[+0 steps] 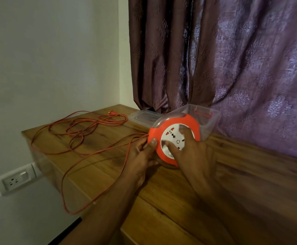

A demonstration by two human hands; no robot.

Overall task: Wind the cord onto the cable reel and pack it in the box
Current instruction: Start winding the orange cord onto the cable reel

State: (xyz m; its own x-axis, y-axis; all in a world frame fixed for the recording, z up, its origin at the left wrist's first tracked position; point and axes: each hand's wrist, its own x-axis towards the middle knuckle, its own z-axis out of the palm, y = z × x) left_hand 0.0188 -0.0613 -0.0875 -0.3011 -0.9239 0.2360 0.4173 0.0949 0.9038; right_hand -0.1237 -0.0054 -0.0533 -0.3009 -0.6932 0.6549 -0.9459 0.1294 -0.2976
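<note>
I have the round orange plastic cable reel (175,138) with its white socket face tilted up off the wooden desk (188,200), near the back edge and just in front of the clear plastic box (209,119) that stands by the purple patterned curtain (232,59). My left hand (140,156) grips the reel's left rim, thumb curled over the orange edge, right where the thin orange cord (84,137) enters it. My right hand (188,147) lies on the white face with fingers spread and pressing, nothing clasped. Almost all the cord lies loose toward the desk's left edge and back left corner, one long loop sagging over the front left edge, its plug (111,113) at the far corner. Winding looks barely begun. To do it well I would keep the rim steady with the left, turn the face evenly with the right, and let the cord feed past the left fingers under light tension, watching that the tangled loops do not knot or snag on the desk edge. A clear lid (144,117) waits left of the box.
</note>
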